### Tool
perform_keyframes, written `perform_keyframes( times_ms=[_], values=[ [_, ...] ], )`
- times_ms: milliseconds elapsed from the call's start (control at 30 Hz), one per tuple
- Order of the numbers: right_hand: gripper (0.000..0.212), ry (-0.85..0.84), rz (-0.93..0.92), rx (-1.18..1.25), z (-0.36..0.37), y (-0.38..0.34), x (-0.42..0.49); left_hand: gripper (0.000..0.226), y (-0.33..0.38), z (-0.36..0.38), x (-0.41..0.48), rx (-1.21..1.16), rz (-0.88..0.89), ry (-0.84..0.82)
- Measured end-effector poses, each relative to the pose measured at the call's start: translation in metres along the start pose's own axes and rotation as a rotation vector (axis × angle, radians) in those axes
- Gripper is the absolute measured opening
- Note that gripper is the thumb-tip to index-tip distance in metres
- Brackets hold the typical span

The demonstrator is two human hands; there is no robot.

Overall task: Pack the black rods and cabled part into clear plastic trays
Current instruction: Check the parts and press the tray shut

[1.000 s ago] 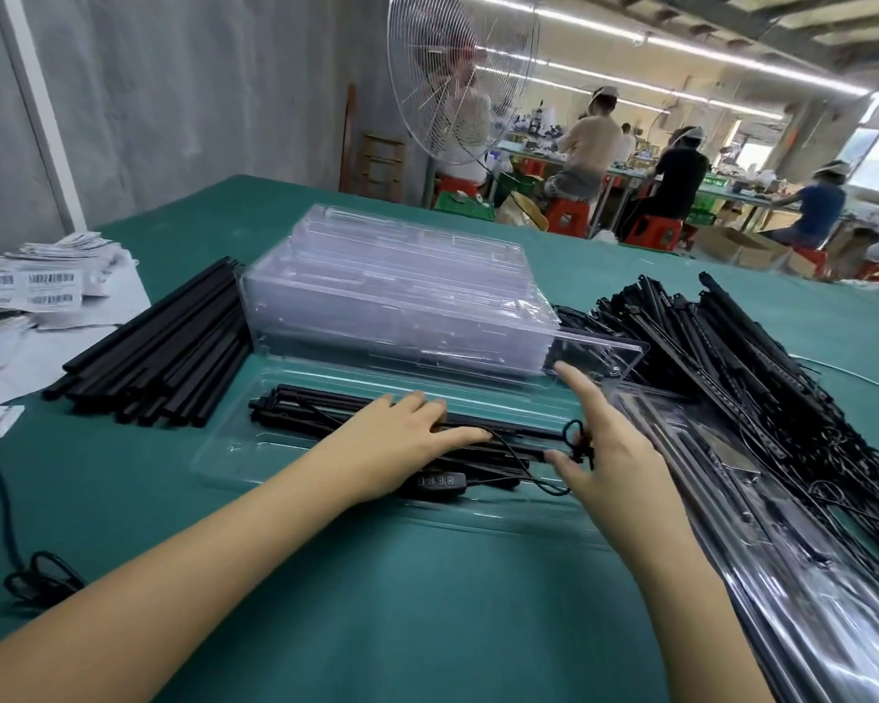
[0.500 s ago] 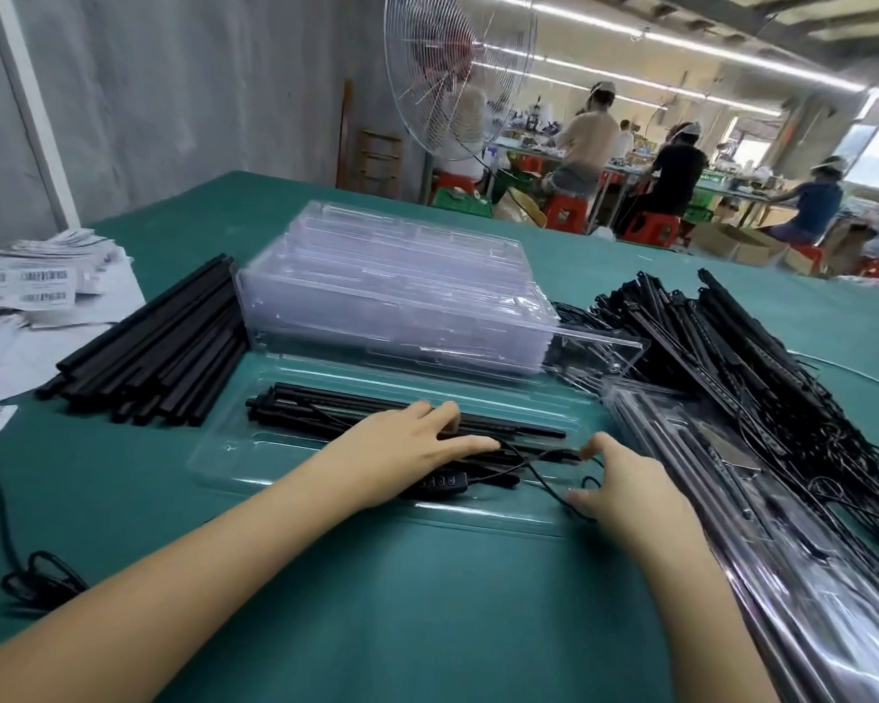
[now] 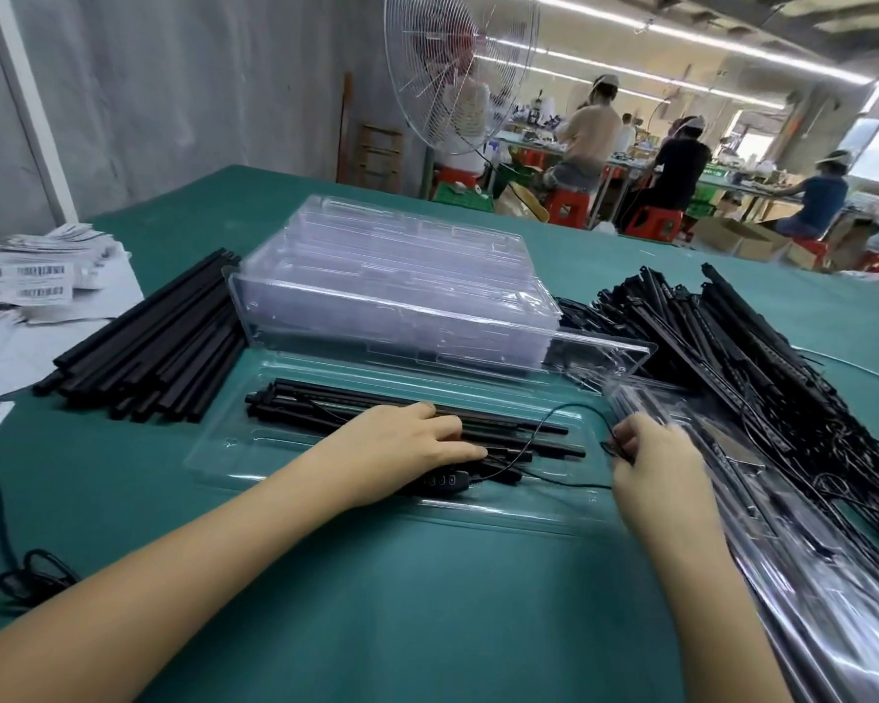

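Probably very light and quite stiff: black rods (image 3: 326,408), slim, matt and straight, bundled lengthwise in the open clear tray (image 3: 234,449) in the middle of the tabletop (image 3: 427,601), just in front of the stack of empty trays (image 3: 392,296). Smooth-looking, so likely to slide and roll against one another. Best held across the bundle at mid-length, to keep it from fanning apart.

Pressed down there by the left hand (image 3: 402,454), fingers (image 3: 458,451) nearly straight and close together across the bundle, tips reaching just beside the inline controller (image 3: 442,482).

Thin, limp and a little springy by the look: cable (image 3: 569,413), arching up from the right end of the bundle and running over to the right hand (image 3: 655,464). Pinched there between curled fingers (image 3: 630,443), seemingly at a small gathered loop, though too blurred to be sure. Better gripped at that loop or at the controller than along the slack. Prone to snag and to spring back out of the recess.

As for the tray: glossy, see-through, thin-walled, probably flimsy and easily dented. Safer lifted by the rim at both ends.

Further supply close by: loose rods (image 3: 158,357) piled to the left, tangled cabled parts (image 3: 731,357) heaped to the right.
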State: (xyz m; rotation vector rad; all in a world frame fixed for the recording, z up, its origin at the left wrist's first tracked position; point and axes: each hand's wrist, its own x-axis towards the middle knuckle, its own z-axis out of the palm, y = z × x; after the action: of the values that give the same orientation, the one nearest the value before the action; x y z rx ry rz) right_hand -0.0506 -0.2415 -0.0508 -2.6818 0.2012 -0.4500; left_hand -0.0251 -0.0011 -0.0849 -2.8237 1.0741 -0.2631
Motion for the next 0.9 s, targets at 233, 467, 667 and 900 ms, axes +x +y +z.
perform_keyframes(
  times_ms=[233, 467, 667, 900],
  values=[
    [0.027, 0.039, -0.159, 0.054, -0.027, -0.006, -0.009, 0.076, -0.002, 0.001, -0.001, 0.006, 0.011, 0.016],
    [0.037, -0.128, -0.334, -0.249, -0.009, 0.0, -0.004, 0.079, -0.009, 0.0, 0.002, -0.134, 0.0, -0.025],
    [0.027, -0.317, -0.402, -0.338, 0.007, -0.001, -0.002, 0.051, -0.023, -0.013, -0.003, -0.693, -0.241, -0.006],
    [0.024, -0.366, -0.408, -0.427, 0.004, -0.009, 0.002, 0.037, -0.05, -0.01, -0.038, -0.67, -0.573, 0.168]
  ],
)
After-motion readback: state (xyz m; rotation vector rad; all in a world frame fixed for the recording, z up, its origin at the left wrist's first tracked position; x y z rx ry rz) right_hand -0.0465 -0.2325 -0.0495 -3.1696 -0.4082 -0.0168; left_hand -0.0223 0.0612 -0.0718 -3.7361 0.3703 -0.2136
